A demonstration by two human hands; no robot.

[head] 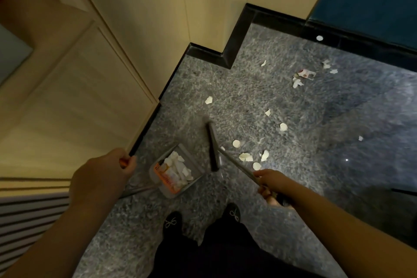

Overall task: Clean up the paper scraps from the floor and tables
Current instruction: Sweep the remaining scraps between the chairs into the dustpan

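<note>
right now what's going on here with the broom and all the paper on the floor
A person is sweeping paper scraps off a grey speckled floor. The right hand grips the handle of a broom whose head sits on the floor beside a dustpan. The left hand holds the dustpan's long handle. The dustpan already holds a pile of scraps, but loose scraps lie right of the broom head, and more scraps lie farther off near the black baseboard.
</note>
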